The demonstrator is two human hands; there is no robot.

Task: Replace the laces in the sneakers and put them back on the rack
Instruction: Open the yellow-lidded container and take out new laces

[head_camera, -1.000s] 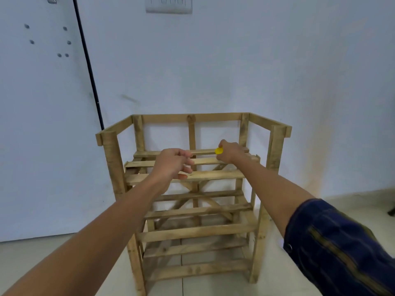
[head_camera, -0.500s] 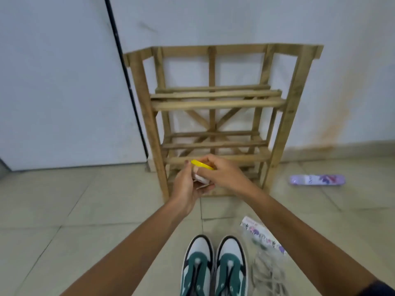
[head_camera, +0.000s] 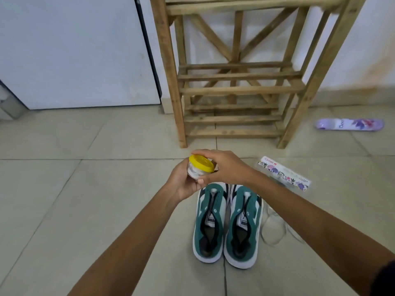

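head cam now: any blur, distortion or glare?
Head view: motion smear on the rack top slats and the packet; wide-angle bowing of rack posts; soft even light, no glare; jar in both hands and sneakers fairly sharp.

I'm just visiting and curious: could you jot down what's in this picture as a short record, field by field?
Setting: tiled floor by a white wall
Held item: small jar with a yellow lid
Left hand: cups the jar from below
Right hand: fingers curled round the lid
Sneakers: green and white pair, side by side on the floor, toes toward the rack
Rack: wooden, visible shelves hold no shoes
Loose laces: pale, on the floor right of the sneakers
Other items: patterned packet; purple bottle lying flat
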